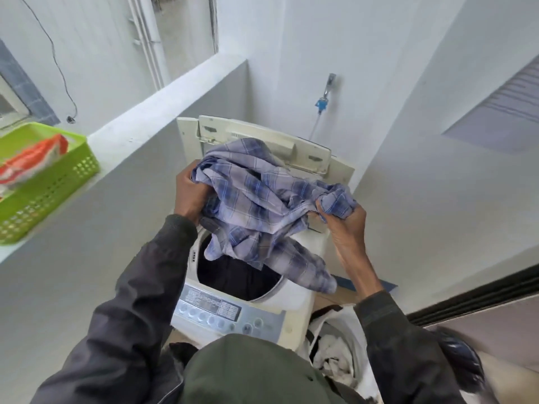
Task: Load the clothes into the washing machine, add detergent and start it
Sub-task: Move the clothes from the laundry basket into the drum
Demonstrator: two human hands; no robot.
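A white top-loading washing machine [303, 290] stands in the corner with its lid [262, 141] folded up at the back. Dark clothes lie inside the drum [233, 275]. A blue and white checked shirt [262, 199] hangs bunched over the drum opening. My left hand [189, 193] grips the shirt's left side. My right hand [347, 223] pinches a fold at its right side. The control panel [215, 310] with round buttons faces me at the machine's front. A white bag [338, 345] holding more clothes sits on the floor to the machine's right.
A green plastic basket [49, 185] with an orange and white packet [32, 161] stands on the wall ledge [163, 103] at the left. A tap [329, 83] with a blue hose fitting is on the back wall. A dark door track [478, 293] runs at the right.
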